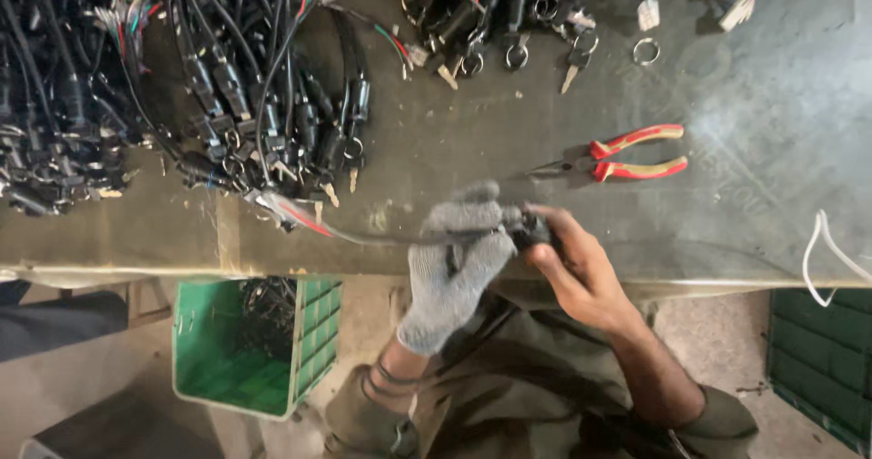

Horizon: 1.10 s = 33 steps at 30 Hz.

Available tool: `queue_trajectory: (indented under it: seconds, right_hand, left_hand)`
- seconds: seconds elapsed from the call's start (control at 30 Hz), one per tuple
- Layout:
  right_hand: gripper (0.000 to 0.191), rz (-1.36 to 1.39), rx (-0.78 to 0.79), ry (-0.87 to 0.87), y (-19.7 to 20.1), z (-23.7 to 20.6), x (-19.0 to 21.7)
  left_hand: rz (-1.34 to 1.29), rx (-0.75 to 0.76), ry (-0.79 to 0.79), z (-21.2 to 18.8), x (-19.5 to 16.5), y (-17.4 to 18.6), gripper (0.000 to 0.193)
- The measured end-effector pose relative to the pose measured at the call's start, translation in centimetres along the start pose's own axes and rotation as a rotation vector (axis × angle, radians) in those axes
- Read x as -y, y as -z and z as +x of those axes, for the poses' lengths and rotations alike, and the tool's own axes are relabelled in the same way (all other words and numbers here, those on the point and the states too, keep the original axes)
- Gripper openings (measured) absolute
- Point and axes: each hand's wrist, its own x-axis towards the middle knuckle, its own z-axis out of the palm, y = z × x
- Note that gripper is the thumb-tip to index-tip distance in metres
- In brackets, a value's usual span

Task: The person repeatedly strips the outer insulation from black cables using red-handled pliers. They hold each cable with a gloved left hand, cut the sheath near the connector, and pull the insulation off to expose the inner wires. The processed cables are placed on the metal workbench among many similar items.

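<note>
Bench (454,141) edge runs right under your hands, a worn grey-green metal top whose front lip sits just above a green plastic crate (250,355) on the floor. Open room lies to the right of your hands, around the red-and-yellow-handled pliers (604,161); the left and far side are crowded with a heap of black cable assemblies with keys (182,87). Your left hand (454,259), in a grey knit glove, is wrapped closed around a thin black sheathed cable (381,237). Your bare right hand (568,264) pinches the small black switch body (530,229) at the cable's end. The cable stretches left, ending in red and white leads.
</note>
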Motion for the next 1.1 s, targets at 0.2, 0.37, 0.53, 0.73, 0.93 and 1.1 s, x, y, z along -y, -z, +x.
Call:
queue_trajectory:
  seconds: [0.2,0.37,0.53,0.73,0.93,1.1]
  right_hand:
    - [0.033,-0.572,-0.014,0.465,0.6,1.4,3.6]
    - [0.036,-0.496,-0.049,0.510,0.4,1.4,4.0]
    - [0.034,-0.394,-0.087,0.385,-0.3,0.1,2.7]
    - [0.033,0.122,-0.064,-0.049,-0.8,-0.6,1.5]
    - [0.021,0.096,0.041,-0.025,0.7,-1.3,0.2]
    - [0.025,0.095,0.115,-0.125,0.9,-1.1,0.3]
  left_hand:
    - [0.276,0.094,0.014,-1.0,0.1,0.6,0.047]
    - [0.314,0.052,0.186,-0.5,-2.3,-0.7,0.070]
    - [0.520,0.122,-0.007,0.4,-2.1,-0.6,0.068]
    - [0.308,0.153,0.033,-0.1,-1.7,-2.2,0.059]
    - [0.563,0.368,-0.193,2.2,-1.7,-1.1,0.061]
    - [0.418,0.438,-0.168,0.2,-0.3,-0.6,0.043]
